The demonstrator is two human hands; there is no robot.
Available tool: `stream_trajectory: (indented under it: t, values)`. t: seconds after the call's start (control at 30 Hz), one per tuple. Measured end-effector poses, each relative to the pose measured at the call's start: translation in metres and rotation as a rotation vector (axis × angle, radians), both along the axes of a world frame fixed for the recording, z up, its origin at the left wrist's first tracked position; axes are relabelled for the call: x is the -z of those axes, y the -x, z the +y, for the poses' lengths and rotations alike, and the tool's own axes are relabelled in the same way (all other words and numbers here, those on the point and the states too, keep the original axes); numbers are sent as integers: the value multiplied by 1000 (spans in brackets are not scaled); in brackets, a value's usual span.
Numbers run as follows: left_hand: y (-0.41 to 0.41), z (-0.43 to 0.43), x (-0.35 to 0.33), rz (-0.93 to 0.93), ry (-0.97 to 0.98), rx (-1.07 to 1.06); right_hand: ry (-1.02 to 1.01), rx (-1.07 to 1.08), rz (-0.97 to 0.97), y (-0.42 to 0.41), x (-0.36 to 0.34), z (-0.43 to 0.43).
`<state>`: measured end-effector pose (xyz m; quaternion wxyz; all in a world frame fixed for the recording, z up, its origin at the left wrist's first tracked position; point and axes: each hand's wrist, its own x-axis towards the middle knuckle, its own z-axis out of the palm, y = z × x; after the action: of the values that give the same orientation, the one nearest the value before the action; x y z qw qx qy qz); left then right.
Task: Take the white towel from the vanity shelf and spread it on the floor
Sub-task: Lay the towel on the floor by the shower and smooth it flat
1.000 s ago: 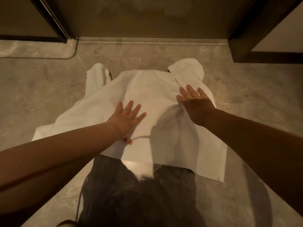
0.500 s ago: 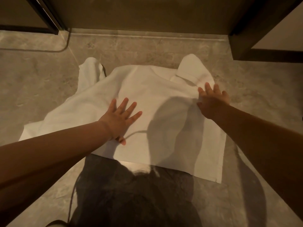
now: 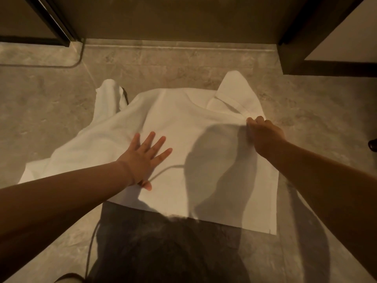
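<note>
The white towel (image 3: 179, 127) lies on the grey stone floor (image 3: 47, 111) in the middle of the view. Its far right corner is folded back over itself, and its far left corner is bunched and twisted. My left hand (image 3: 145, 158) presses flat on the towel's middle left, fingers spread. My right hand (image 3: 263, 133) is at the towel's right edge just below the folded corner, and its curled fingers pinch the cloth there. The near right corner lies flat.
A dark door frame (image 3: 55, 23) stands at the back left and a dark cabinet base (image 3: 326, 66) at the back right. A wall runs across the back. Dark shadows fall over the near floor and the towel.
My right hand slid right from the towel's surface to its right edge and closed its fingers on the cloth by the folded corner. My left hand stayed pressed flat.
</note>
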<state>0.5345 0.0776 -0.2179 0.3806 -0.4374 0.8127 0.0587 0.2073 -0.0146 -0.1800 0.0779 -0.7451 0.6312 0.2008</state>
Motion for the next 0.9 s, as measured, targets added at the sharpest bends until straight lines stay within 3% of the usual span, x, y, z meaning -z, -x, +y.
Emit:
stream_trajectory:
  t: [0.23,0.4,0.5,0.77,0.9]
  values:
    - [-2,20,2,24,9,31,17,-105,46,3,2,19]
    - [6,5,-14,158,205,136,35,-457,-97,-16,2,19]
    - [15,-14,-20,88,290,137,50,-576,-36,-34,4,8]
    - [13,-35,-14,-89,210,-62,15,-295,274,-34,3,-28]
    - [12,-35,-12,-57,177,-53,3,-78,264,-14,3,-36]
